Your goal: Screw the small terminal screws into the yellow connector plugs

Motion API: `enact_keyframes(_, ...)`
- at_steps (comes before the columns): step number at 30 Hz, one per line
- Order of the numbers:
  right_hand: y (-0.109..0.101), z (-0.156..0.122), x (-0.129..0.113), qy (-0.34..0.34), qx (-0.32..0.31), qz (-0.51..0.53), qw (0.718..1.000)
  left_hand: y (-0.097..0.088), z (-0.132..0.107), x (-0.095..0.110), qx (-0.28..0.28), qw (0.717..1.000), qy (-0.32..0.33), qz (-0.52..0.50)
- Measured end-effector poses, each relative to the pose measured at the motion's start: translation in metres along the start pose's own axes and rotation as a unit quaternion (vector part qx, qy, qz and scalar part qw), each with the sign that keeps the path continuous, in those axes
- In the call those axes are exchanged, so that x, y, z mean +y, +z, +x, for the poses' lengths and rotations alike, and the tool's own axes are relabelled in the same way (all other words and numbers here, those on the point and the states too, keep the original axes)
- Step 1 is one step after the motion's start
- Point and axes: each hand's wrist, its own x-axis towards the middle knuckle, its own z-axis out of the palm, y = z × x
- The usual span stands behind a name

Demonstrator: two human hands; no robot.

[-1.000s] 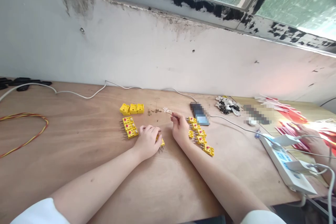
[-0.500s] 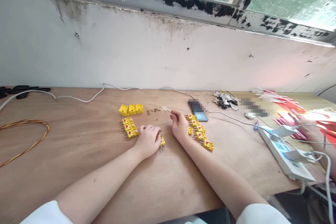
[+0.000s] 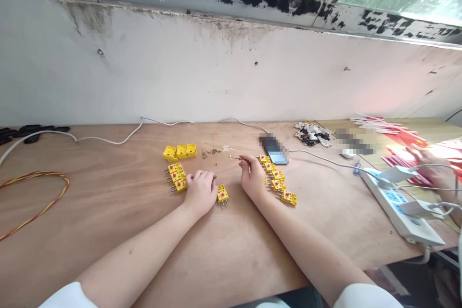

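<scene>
My left hand (image 3: 200,191) rests on the wooden table (image 3: 108,202) with fingers curled, touching a yellow connector plug (image 3: 222,194) with a red dot and metal pins. My right hand (image 3: 252,176) pinches a thin metal pin (image 3: 235,157) that points left. A group of yellow plugs (image 3: 176,177) lies left of my left hand. A row of yellow plugs (image 3: 279,186) runs just right of my right hand. Three yellow covers (image 3: 181,151) and small loose screws (image 3: 211,152) lie farther back.
A phone (image 3: 273,149) with a white cable lies behind the right-hand row. A white power strip (image 3: 400,209) sits at the right edge, near another person's hand (image 3: 438,173). Red and yellow wire (image 3: 36,195) loops at the left. Small black-and-white parts (image 3: 312,134) lie by the wall.
My left hand has slid left off the yellow plug, which now shows fully. My right hand has drawn the thin pin back from the loose parts. The camera has tilted slightly.
</scene>
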Motion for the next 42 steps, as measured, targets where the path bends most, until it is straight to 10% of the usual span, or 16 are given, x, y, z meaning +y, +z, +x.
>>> enact_keyframes(20, -0.003, 0.007, 0.010, 0.002, -0.015, 0.002, 1.000, 0.006, 0.000, -0.004, -0.023, 0.999, 0.004, 0.028)
enact_keyframes(28, -0.013, -0.013, -0.022, -0.027, -0.120, 0.080, 0.989, 0.004, 0.005, -0.006, -0.028, 0.997, 0.017, 0.069)
enact_keyframes(35, -0.010, -0.011, -0.019, 0.023, -0.002, 0.114, 0.993, 0.003, 0.007, -0.008, -0.055, 0.995, 0.054, 0.064)
enact_keyframes(42, -0.002, -0.010, -0.006, 0.026, -0.028, 0.107, 0.994, 0.003, 0.008, -0.007, -0.105, 0.990, 0.050, 0.080)
